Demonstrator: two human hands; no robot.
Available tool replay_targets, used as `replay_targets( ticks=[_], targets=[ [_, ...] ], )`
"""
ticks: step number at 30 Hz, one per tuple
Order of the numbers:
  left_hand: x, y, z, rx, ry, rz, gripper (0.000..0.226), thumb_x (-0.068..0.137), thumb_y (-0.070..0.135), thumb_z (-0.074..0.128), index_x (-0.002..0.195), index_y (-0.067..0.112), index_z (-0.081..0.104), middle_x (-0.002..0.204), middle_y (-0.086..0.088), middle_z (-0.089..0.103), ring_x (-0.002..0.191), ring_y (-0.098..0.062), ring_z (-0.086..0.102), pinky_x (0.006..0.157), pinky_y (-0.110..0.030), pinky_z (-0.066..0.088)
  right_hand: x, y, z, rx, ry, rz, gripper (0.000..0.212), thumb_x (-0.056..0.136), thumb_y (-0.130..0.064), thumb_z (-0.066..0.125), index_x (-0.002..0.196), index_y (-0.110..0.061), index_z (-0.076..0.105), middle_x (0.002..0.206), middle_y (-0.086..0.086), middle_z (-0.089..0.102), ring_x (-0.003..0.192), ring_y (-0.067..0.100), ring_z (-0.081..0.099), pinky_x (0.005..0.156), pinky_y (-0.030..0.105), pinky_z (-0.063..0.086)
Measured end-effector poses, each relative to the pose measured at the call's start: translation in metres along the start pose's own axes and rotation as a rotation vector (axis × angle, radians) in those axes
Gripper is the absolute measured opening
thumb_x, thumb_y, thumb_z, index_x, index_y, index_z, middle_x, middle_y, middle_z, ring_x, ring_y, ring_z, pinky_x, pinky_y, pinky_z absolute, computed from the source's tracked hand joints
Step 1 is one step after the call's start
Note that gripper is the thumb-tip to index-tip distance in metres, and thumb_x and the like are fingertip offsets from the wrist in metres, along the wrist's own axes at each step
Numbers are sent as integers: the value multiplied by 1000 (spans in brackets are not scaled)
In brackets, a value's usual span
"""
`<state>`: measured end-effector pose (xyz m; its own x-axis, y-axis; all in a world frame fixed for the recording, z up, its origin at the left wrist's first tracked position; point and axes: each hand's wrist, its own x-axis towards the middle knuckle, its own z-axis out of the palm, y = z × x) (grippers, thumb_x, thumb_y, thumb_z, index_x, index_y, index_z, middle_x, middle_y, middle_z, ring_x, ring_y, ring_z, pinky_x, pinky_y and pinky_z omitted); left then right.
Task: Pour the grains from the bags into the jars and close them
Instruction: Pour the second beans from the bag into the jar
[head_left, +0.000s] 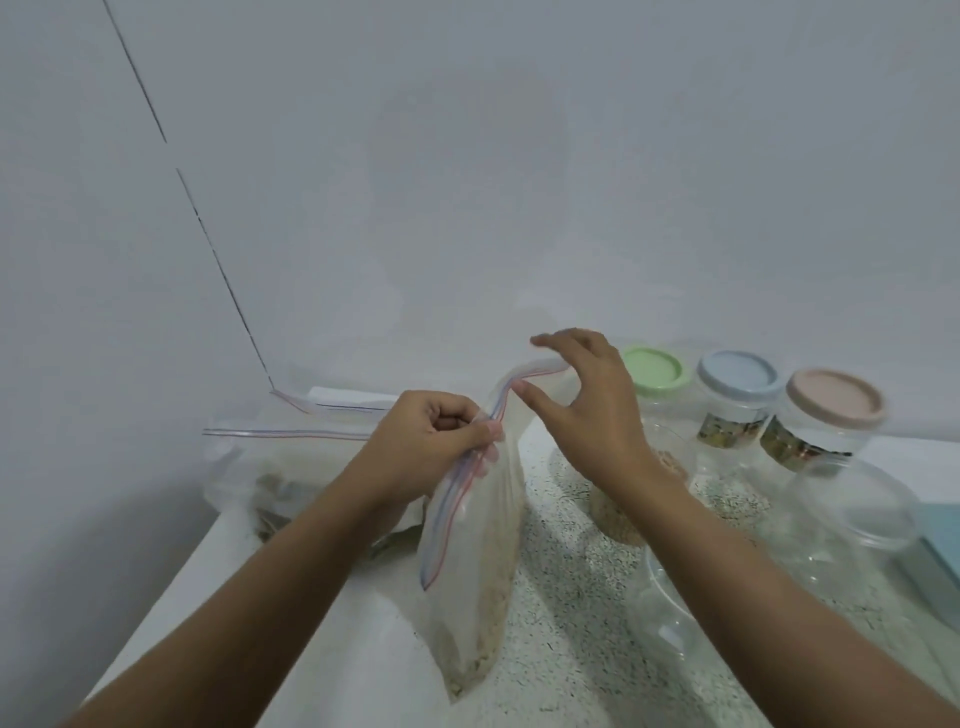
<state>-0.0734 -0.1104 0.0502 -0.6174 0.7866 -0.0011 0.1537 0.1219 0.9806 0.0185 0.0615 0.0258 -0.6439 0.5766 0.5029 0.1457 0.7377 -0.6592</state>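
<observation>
A clear zip bag (475, 561) with pale grains at its bottom stands upright on the speckled counter (566, 582). My left hand (431, 441) pinches the bag's red-and-blue zip strip near its middle. My right hand (592, 410) is at the far end of the strip, fingers spread and thumb out, the strip's end lying under its fingers. Behind my right forearm stands an open jar (670, 457) with tan grains inside. Three closed jars line the wall: green lid (652, 370), blue lid (737, 374), pink lid (834, 397).
More zip bags (280, 467) lie at the back left by the wall. An open clear jar (852, 514) lies on its side at the right, and another clear jar (670, 618) sits near my right forearm. A pale blue thing (940, 551) is at the right edge.
</observation>
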Motion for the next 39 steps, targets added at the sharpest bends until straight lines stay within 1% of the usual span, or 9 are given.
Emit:
replay_targets(
  ticks=[3, 5, 10, 14, 18, 21, 26, 32, 39],
  targets=[
    [-4, -4, 12, -51, -16, -66, 18, 94, 13, 69, 94, -6, 72, 78, -13, 74, 64, -18, 64, 59, -23, 50, -16, 2, -4, 124, 23, 70, 62, 85, -38, 80, 140, -32, 52, 148, -4, 40, 140, 14, 36, 106, 27, 33],
    [-9, -6, 17, -69, -41, -112, 18, 95, 16, 69, 97, -2, 71, 82, -13, 75, 65, -17, 65, 55, -22, 50, -27, 2, -5, 218, 34, 131, 66, 83, -38, 82, 139, -35, 48, 144, -7, 40, 133, 8, 43, 104, 33, 43],
    [-22, -17, 24, -117, -62, -132, 23, 92, 17, 72, 113, 11, 65, 89, -17, 76, 71, -23, 69, 71, -36, 53, -47, -4, -9, 361, -104, 376, 33, 84, -40, 81, 109, -30, 61, 101, -7, 66, 83, 7, 67, 65, 22, 50],
    [-27, -29, 30, -91, -92, -97, 26, 94, 21, 70, 118, 17, 63, 97, -12, 78, 86, -29, 75, 84, -47, 59, -63, -6, -2, 504, -180, 421, 28, 88, -39, 78, 112, -37, 65, 91, -3, 70, 75, 22, 72, 69, 38, 57],
    [-25, -37, 27, -138, -111, -94, 30, 96, 31, 60, 122, 18, 67, 104, -13, 77, 97, -46, 70, 92, -56, 57, -67, -5, -1, 601, -211, 433, 31, 88, -33, 79, 117, -35, 69, 92, 9, 70, 66, 22, 69, 63, 27, 55],
    [-20, -41, 20, -169, -113, -95, 28, 98, 29, 57, 116, 14, 73, 106, -16, 75, 103, -50, 66, 96, -58, 55, -67, -5, -3, 657, -244, 435, 28, 88, -23, 79, 115, -27, 72, 92, 17, 67, 67, 19, 66, 67, 30, 59],
    [-15, -45, 8, -279, -163, -108, 29, 101, 21, 54, 113, 7, 76, 107, -22, 74, 100, -40, 71, 93, -46, 56, -70, -7, -6, 673, -322, 401, 37, 83, -20, 84, 118, -26, 72, 93, 13, 69, 72, 24, 67, 76, 40, 62],
    [-10, -49, 7, -288, -157, -101, 19, 87, 13, 68, 97, -1, 75, 85, -15, 75, 73, -20, 72, 67, -24, 57, -72, -3, 0, 589, -290, 332, 45, 81, -12, 85, 122, -26, 72, 89, 7, 70, 67, 19, 64, 72, 37, 63],
    [-7, -56, 10, -217, -178, -75, 9, 85, 18, 71, 86, 9, 75, 84, -17, 70, 75, -24, 63, 65, -25, 53, -74, -2, 7, 432, -292, 266, 35, 81, -9, 85, 113, -21, 79, 76, -3, 74, 74, 18, 71, 78, 45, 60]
  ],
)
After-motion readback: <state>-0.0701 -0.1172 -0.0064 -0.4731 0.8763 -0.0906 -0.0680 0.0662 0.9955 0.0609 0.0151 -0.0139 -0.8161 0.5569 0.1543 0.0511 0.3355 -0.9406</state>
